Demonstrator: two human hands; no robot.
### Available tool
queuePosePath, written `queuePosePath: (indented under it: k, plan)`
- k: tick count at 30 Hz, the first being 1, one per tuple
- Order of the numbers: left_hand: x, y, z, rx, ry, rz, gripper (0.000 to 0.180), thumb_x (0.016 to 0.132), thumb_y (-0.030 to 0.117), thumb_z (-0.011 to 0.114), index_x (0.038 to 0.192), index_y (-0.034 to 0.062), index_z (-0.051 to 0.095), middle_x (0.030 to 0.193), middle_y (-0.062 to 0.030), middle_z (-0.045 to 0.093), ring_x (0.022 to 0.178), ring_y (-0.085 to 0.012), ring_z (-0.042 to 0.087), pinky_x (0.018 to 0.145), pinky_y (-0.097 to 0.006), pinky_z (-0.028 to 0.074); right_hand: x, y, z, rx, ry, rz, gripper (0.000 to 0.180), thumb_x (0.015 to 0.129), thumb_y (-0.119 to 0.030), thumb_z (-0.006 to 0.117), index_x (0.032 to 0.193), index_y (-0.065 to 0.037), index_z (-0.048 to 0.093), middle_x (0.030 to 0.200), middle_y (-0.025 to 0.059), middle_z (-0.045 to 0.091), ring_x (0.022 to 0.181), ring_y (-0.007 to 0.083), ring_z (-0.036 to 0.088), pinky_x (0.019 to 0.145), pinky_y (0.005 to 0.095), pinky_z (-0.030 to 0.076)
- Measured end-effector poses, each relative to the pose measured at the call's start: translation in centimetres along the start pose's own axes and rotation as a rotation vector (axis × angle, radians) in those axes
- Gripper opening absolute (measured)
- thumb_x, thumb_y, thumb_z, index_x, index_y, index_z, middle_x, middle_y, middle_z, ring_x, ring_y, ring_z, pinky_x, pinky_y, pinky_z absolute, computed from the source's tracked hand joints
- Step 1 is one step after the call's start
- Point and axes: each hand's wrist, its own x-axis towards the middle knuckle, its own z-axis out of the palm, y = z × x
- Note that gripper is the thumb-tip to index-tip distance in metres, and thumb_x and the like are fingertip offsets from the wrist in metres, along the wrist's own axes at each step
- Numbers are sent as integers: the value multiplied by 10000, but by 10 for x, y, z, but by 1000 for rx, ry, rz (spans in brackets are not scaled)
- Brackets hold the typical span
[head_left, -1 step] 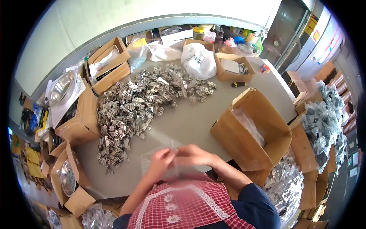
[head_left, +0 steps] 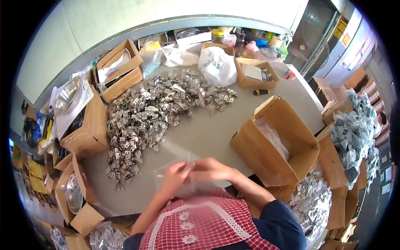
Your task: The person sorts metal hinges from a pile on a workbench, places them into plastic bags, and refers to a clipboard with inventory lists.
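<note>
Close to my body, at the table's near edge, my left hand and my right hand meet with fingertips pinched together. Between them is a thin clear plastic bag, its film showing beside my left hand and above the fingers. Whether anything lies inside the bag I cannot tell. A wide heap of small shiny metal brackets spreads over the left and far part of the grey table, beyond my hands and apart from them.
An open cardboard box with clear film inside stands tilted to my right. Behind it lie a yellow-black hand tool and a small box. A white plastic bag sits at the back. Cartons line the left; bagged parts fill the right.
</note>
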Motion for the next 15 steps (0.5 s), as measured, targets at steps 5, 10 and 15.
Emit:
queuePosePath:
  k: [5,10,15]
  plan:
    - [2,0,2,-57,10,-6,234,990,219,547,885,26,627,700,-8,599,577,-74,546,512,-236,431,3,8,2,158,48,-25,239,957,-236,579,906,-19,666,688,13,605,602,80,569,531,240,461]
    - [3,-20,-6,-196,-29,50,211,988,201,529,884,29,592,700,-14,593,582,-91,536,542,-253,437,13,21,10,337,187,37,211,926,-182,531,839,-39,659,669,13,594,572,73,531,503,233,422]
    - [4,-27,-6,298,230,210,162,919,179,584,838,40,596,666,-26,608,573,-108,554,531,-277,430,30,28,26,-137,436,-85,195,864,-164,561,789,-11,655,602,102,577,537,154,544,532,319,449]
